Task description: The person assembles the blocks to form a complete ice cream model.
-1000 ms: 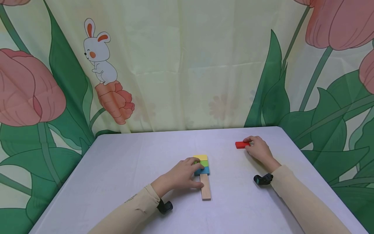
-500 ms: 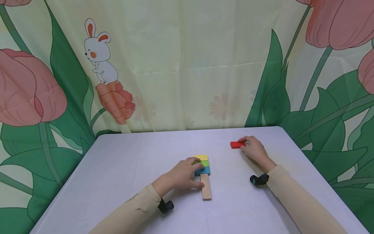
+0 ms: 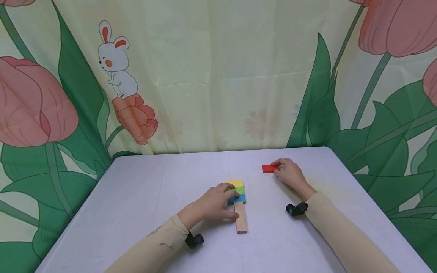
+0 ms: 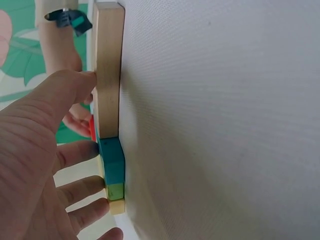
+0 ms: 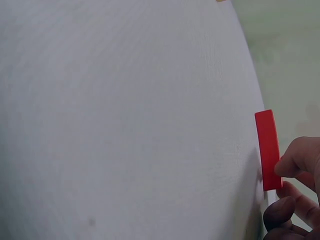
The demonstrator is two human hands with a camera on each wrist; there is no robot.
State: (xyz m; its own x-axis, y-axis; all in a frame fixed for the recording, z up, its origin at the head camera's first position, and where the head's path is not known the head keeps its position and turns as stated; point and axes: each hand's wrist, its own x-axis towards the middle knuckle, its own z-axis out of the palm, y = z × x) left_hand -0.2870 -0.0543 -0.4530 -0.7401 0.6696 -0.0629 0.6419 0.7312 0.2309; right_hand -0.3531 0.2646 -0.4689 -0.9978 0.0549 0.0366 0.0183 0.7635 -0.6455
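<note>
On the table lie a yellow block [image 3: 236,183], a green block [image 3: 239,190] and a blue block [image 3: 240,199], side by side in a row. A plain wooden block [image 3: 241,223] extends from the blue one toward the person. My left hand [image 3: 213,203] rests on these pieces, fingers spread: the thumb touches the wooden block and fingertips touch the coloured ones, as the left wrist view also shows. Farther back on the right, my right hand [image 3: 289,174] pinches one end of a red block [image 5: 268,150] between thumb and fingers.
A white cloth covers the table [image 3: 153,189]. Behind its far edge hangs a curtain [image 3: 218,76] printed with tulips and a rabbit. A small black camera is strapped on each wrist.
My right hand has moved left with the red block, bringing it closer to the coloured row. The left hand and the blocks under it have stayed in place.
</note>
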